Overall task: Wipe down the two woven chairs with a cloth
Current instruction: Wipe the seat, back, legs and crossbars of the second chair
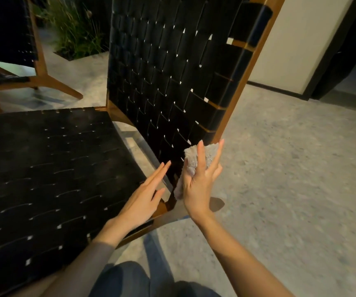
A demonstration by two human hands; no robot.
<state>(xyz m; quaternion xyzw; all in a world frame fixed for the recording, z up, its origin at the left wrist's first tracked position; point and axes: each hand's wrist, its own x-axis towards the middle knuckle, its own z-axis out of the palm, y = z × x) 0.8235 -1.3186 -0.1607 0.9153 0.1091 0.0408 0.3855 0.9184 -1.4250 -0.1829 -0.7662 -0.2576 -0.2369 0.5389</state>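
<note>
We are at the side of the near woven chair, and its backrest (172, 71) is our marker for everything here. The fluffy grey cloth (191, 161) sits at the low end of the backrest, right on the wooden side rail (252, 67). Our right hand (200, 181) lies flat over the cloth with its fingers straight and spread out. It presses the cloth on the rail but does not wrap round it. Our left hand (145, 196) is on the other side of that rail, in front of the backrest and low down. Its fingers are straight and close together and it holds nothing. We cannot tell if it touches the black straps or only comes near them.

Here is what we think could go wrong. The cloth is only pushed, not gripped, so a fast wipe could let it slip out and drop on the floor (290, 168) behind the backrest, where it may pick up grit. The fluffy cloth could also catch in the little gaps between the straps. If we push hard from one side only, the backrest could rock, so the left hand should push back. The seat (44, 168) in front of the backrest and the second woven chair (8, 39) far past it may get forgotten.
</note>
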